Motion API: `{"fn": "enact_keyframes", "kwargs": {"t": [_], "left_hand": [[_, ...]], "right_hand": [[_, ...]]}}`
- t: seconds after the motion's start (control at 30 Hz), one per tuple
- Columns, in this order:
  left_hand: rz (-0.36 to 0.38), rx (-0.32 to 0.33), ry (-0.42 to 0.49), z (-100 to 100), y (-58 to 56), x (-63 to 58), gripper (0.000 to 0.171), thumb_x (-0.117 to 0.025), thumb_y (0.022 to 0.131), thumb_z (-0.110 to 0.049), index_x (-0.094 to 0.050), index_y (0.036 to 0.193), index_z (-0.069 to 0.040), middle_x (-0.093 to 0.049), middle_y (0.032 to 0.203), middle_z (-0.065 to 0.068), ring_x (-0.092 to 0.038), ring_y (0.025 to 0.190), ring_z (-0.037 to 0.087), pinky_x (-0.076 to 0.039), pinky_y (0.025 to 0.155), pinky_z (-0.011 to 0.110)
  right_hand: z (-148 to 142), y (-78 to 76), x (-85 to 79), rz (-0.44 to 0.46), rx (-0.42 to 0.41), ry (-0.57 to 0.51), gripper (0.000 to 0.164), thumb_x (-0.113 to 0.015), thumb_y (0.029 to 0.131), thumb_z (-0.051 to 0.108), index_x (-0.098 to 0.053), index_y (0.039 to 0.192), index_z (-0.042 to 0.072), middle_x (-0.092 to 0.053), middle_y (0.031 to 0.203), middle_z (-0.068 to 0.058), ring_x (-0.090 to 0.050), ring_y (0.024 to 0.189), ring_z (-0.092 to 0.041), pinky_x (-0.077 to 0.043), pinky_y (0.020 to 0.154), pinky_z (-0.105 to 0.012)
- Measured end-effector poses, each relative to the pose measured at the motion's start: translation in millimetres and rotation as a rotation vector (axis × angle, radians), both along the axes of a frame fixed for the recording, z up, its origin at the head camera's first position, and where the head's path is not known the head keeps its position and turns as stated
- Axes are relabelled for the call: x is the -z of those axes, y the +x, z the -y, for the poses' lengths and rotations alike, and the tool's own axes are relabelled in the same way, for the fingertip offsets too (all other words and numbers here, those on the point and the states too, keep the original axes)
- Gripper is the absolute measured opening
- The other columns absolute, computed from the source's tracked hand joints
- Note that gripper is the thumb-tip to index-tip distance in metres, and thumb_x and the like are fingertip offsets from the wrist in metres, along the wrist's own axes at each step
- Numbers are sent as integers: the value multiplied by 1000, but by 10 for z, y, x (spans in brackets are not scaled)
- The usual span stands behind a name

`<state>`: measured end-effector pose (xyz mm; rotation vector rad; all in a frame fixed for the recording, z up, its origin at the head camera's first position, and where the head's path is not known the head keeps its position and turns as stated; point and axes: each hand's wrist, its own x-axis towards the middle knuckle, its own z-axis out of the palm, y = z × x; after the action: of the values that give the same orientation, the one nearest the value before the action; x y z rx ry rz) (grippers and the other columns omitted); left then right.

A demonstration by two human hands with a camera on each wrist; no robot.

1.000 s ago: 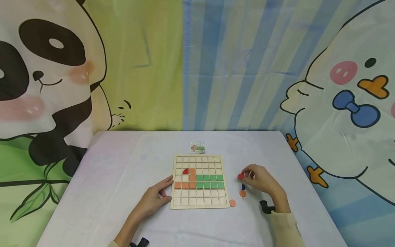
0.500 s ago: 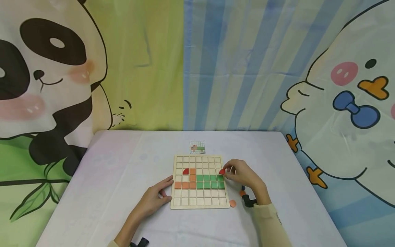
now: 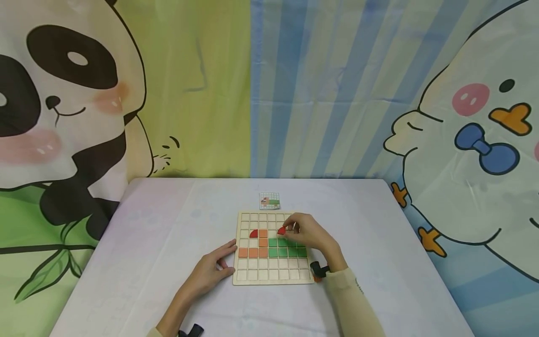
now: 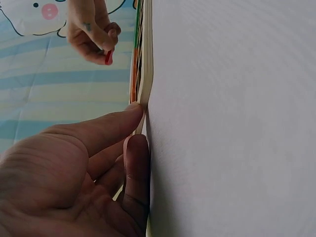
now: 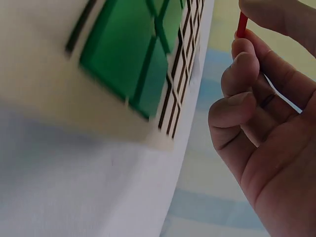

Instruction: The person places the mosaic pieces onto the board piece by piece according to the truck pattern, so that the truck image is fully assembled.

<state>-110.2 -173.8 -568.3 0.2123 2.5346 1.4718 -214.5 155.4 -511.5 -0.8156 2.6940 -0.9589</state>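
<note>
My right hand pinches a small red quarter-round tile between thumb and fingertips, just above the wooden grid board. Seen edge-on in the right wrist view, the red tile looks thin. At the board's left edge, my left hand touches the rim with spread thumb and fingers. Set in the grid are another red quarter-round tile, orange square tiles and two rows of green square tiles. My right hand covers part of the board's upper right.
Behind the board lies a small picture card with a coloured grid pattern. A bit of an orange piece shows beside the board's lower right corner, under the black wrist camera. All rest on a white-covered table.
My right hand has carried the red tile leftward from the table at the right to over the board. Its arm now hides the loose pieces there, mostly. My left hand stays put.
</note>
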Motion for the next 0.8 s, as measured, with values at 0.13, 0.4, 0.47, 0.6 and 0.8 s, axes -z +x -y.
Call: {"fn": "enact_keyframes", "kwargs": {"t": [0.13,0.4,0.47,0.6,0.8], "left_hand": [[-4,3,-4,1,0,5,66,-81,89,-2,-59,151,-7,-47,168,2,-54,76,4,-47,64,20],[-10,16,-3,10,-4,3,65,-81,89,-3,-59,151,-6,-47,168,3,-55,77,4,-47,64,20],[-8,15,0,10,-3,2,65,-81,89,-3,-59,151,-7,-48,167,2,-55,77,4,-47,64,21],[-4,14,2,12,-4,2,65,-81,89,-3,-59,151,-7,-48,167,2,-55,76,4,-47,63,21],[-13,26,6,25,-6,8,65,-81,89,-4,-59,151,-6,-47,168,3,-55,76,3,-47,63,21]], "right_hand": [[172,-21,48,20,-41,-20,17,-77,95,15,-77,110,6,-68,90,-1,-56,71,-8,-51,66,-24],[493,6,119,93,-41,-1,22,-79,94,19,-76,113,7,-63,78,4,-51,65,-6,-48,64,-23],[570,17,123,85,-49,-4,23,-80,93,18,-76,112,6,-62,76,4,-50,65,-6,-47,64,-23],[720,42,122,79,-72,-3,24,-80,92,16,-76,112,4,-59,73,4,-49,63,-5,-45,63,-21],[876,68,119,106,-67,21,24,-77,92,18,-76,113,7,-59,71,6,-48,61,-3,-42,60,-20]]}}
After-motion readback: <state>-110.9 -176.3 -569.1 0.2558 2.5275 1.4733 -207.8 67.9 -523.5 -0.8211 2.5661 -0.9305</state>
